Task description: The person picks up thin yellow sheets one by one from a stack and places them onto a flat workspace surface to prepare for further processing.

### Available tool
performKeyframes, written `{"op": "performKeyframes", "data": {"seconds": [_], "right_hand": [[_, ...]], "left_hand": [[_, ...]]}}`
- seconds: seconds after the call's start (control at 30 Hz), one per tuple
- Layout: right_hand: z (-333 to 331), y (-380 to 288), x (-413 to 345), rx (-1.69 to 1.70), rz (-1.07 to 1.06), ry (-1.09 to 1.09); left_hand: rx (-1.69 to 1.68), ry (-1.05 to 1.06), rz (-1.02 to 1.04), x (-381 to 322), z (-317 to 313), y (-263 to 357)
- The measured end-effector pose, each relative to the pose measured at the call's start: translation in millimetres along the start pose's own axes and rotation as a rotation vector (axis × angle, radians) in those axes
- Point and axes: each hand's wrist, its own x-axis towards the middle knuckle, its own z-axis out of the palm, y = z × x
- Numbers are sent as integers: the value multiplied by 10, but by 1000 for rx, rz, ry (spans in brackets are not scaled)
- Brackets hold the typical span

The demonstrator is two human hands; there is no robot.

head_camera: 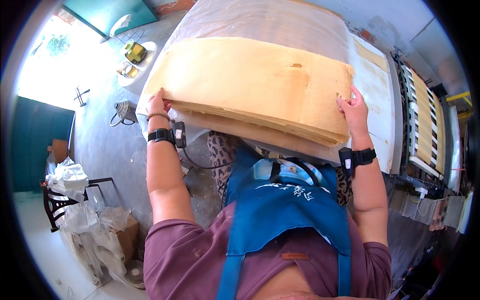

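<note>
A stack of thin yellowish sheets, apparently wood veneer (240, 78), lies on a work surface before me, its near edges uneven. The top sheet has a small hole and a brown stain towards the right. My left hand (159, 103) pinches the near left corner, thumb or finger on top and the others under the edge. At the right edge, my right hand (352, 107) has its thumb on the top sheet beside a small torn spot, with its fingers bent. Behind the stack, clear plastic film (258, 22) covers part of the surface.
To the right stand a white board (378, 108) and a slatted conveyor-like frame (423, 120) with yellowish strips. A stool (150, 56) at the left bears glass jars (135, 51). A metal canister (124, 108) stands on the floor; plastic bags (80, 217) are piled lower left.
</note>
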Motion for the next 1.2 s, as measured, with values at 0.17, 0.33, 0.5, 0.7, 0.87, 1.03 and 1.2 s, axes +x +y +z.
{"op": "performKeyframes", "data": {"seconds": [0.17, 0.33, 0.5, 0.7, 0.87, 1.03, 1.2], "right_hand": [[-90, 378, 120, -119, -82, 33], [-26, 44, -62, -540, -92, 150], [-379, 452, -256, -164, -240, 268], [-994, 944, -641, 402, 190, 341], [-1387, 1360, -985, 725, 367, 564], [-1511, 1595, -1142, 919, 433, 708], [-1549, 1725, -1194, 1002, 439, 720]], "left_hand": [[75, -162, 83, 374, -13, -151], [189, -76, 47, 105, -51, -168], [-19, 103, 114, -133, 15, -195], [-116, 26, 232, -893, 110, -432], [-78, -63, 273, -1303, 336, -464], [-46, -209, 340, -1873, 822, -235], [75, -402, 493, -2384, 1223, -88]]}}
